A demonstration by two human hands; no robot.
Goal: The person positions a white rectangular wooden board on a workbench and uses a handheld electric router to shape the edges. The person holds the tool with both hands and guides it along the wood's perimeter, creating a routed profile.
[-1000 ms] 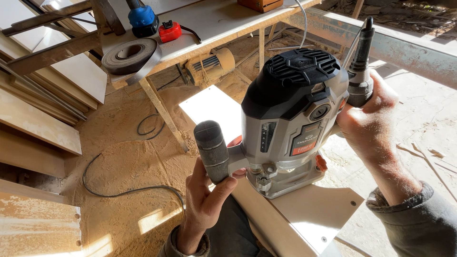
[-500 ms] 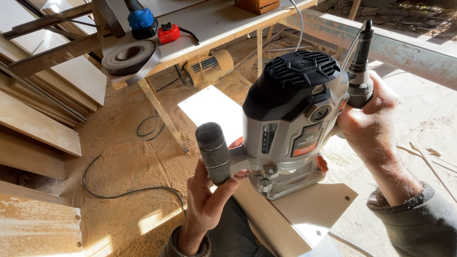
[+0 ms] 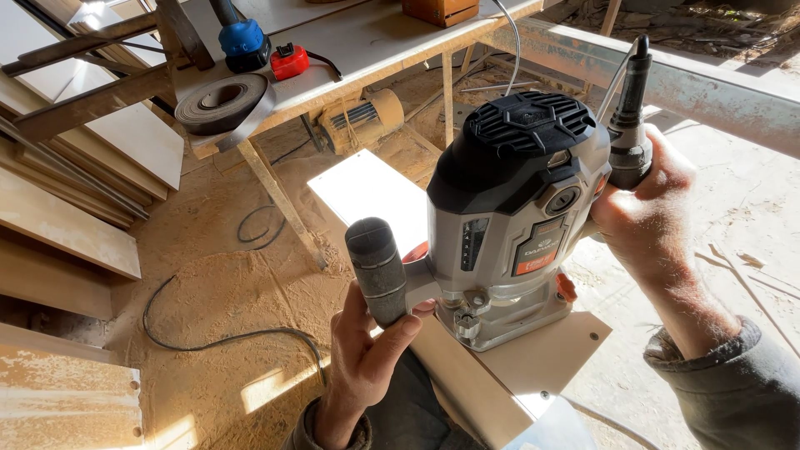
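Gripping the grey plunge router (image 3: 517, 217) by both side handles, your left hand (image 3: 367, 367) and right hand (image 3: 646, 208) have their fingers closed around them, its base resting on a pale board (image 3: 542, 367) above the sawdust-covered floor (image 3: 217, 283).

Router (image 3: 517, 217) base hides bit and part of board (image 3: 533, 367) underneath. Right hand (image 3: 650, 217) covers most of its handle. Left hand (image 3: 367, 358) palm out of sight. Orange box (image 3: 440, 10) cut off up top.
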